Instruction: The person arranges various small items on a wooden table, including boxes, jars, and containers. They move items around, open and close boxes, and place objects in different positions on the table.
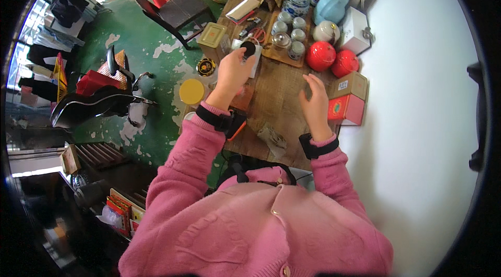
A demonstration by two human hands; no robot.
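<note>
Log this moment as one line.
left hand: holds round black object | right hand: open, empty | red-and-tan box: right of right hand

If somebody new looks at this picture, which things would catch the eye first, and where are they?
Probably the two glossy red round containers, side by side on the wooden table next to the white wall. Next come the pink sleeves reaching up from below, leading to the left hand with a small black disc at its fingertips. On the left, the patchy green floor also stands out.
</note>
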